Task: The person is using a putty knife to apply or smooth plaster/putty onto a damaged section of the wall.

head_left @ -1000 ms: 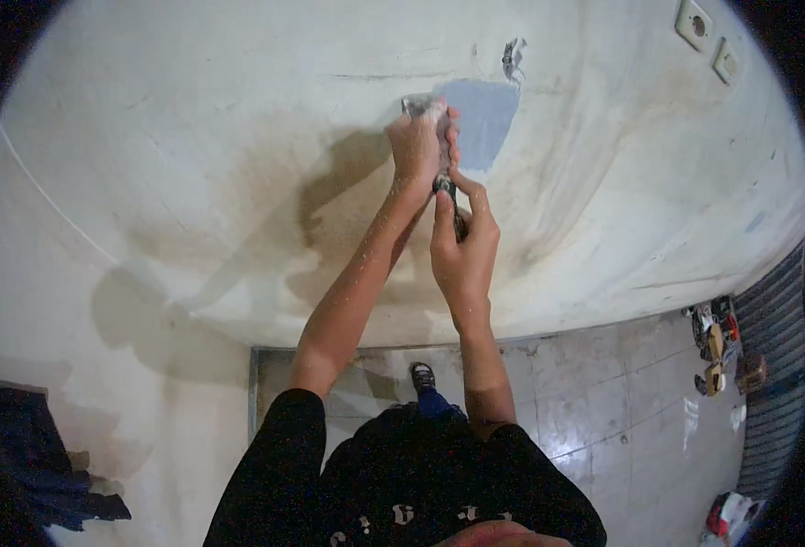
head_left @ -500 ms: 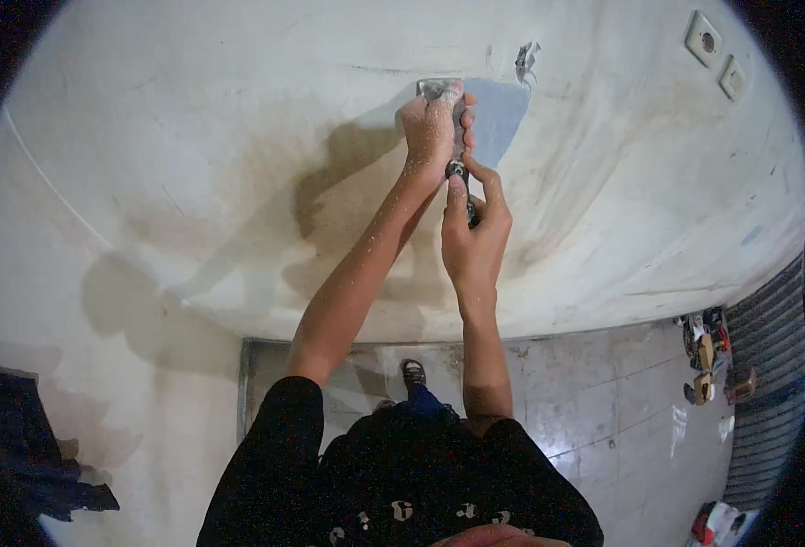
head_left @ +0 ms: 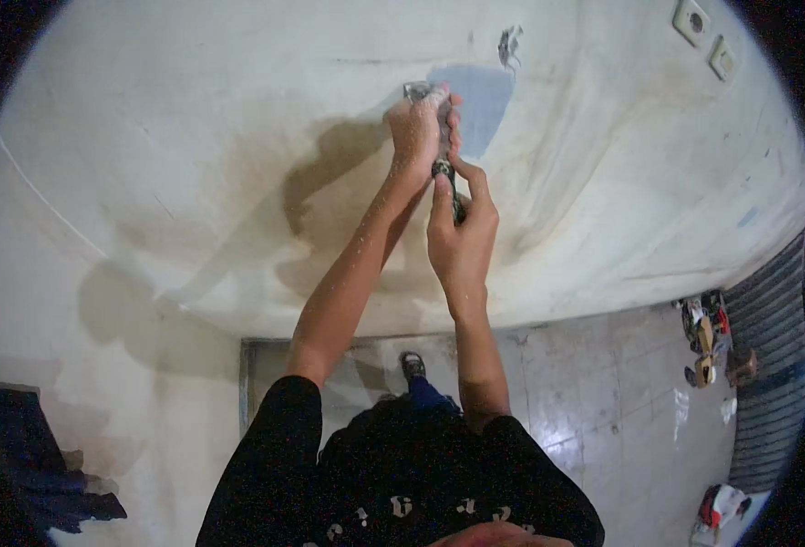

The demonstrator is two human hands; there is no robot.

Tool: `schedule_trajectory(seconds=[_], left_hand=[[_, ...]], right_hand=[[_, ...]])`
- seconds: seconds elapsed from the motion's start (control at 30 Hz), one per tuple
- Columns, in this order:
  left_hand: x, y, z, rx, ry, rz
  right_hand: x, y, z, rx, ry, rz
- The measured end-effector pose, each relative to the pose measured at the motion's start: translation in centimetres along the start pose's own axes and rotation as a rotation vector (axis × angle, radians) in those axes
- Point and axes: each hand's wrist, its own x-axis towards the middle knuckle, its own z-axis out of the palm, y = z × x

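A scraper with a dark handle (head_left: 443,169) and a greyish metal blade (head_left: 415,90) is held against the pale wall (head_left: 238,100). My left hand (head_left: 413,135), dusted with white specks, is closed around its blade end, with fingertips showing at the right side. Lower down, my right hand (head_left: 464,226) grips the handle between thumb and fingers. Just right of the blade is a smooth blue-grey patch (head_left: 480,105) on the wall. The blade's working edge is partly hidden by my left hand.
A chipped spot (head_left: 509,46) lies above the patch. Two wall sockets (head_left: 692,21) sit at the upper right. Below are the tiled floor (head_left: 585,401), assorted items (head_left: 705,337) and a ribbed grey shutter (head_left: 772,365). Dark cloth (head_left: 38,456) is at lower left.
Both hands and the scraper have slid slightly down the wall relative to the blue-grey patch, exposing more of its upper left edge. The view has shifted a little; the grips are unchanged.
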Motion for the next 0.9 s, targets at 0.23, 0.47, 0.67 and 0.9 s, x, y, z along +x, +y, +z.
schedule_trajectory(seconds=[0.23, 0.47, 0.67, 0.9], left_hand=[[-0.6, -0.5, -0.1, -0.074, 0.079, 0.01], [-0.9, 0.9, 1.0, -0.026, 0.076, 0.054], [-0.5, 1.9, 0.9, -0.025, 0.091, 0.065], [-0.2, 2.3, 1.2, -0.023, 0.07, 0.087]], right_hand=[[-1.1, 1.3, -0.3, 0.067, -0.042, 0.042], [-0.8, 1.4, -0.2, 0.117, -0.001, -0.01], [0.1, 0.6, 0.1, 0.018, -0.031, -0.024], [0.3, 0.2, 0.3, 0.128, -0.015, -0.021]])
